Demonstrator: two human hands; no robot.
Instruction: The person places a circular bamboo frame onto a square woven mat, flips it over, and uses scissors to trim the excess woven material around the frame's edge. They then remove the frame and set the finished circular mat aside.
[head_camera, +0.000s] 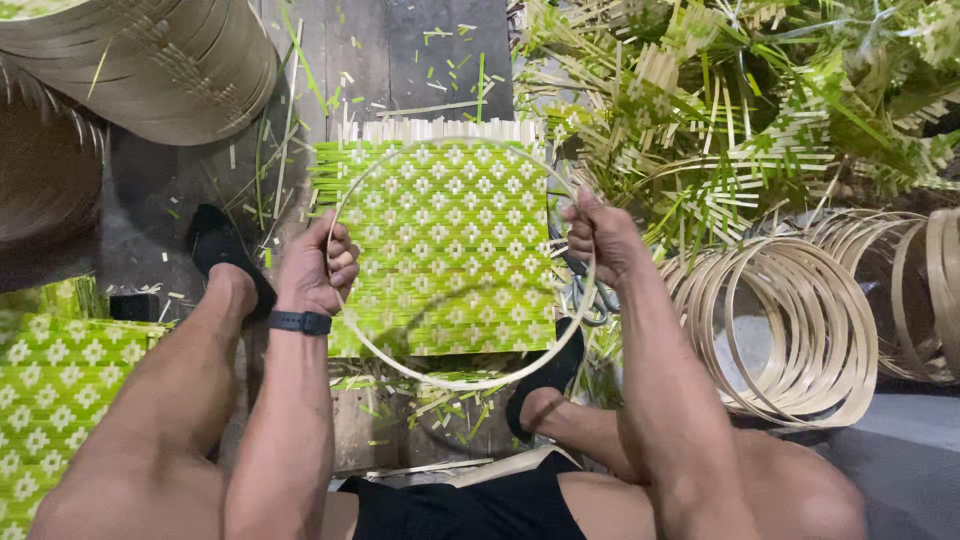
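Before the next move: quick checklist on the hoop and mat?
1. Left hand grips the thin pale bamboo hoop: ok.
2. Right hand grips the hoop's other side: ok.
3. Hoop sits over the green-and-white woven square mat: ok.
4. Mat lies flat on the dark plank floor: ok.
5. Hoop touching mat or above it: cannot tell.
6. Scissors beside the mat, clear of fingers: ok.

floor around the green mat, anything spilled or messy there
Yes. Short green and pale strip offcuts lie scattered over the dark floor above and below the woven mat. Both hands, left and right, grip the thin hoop.
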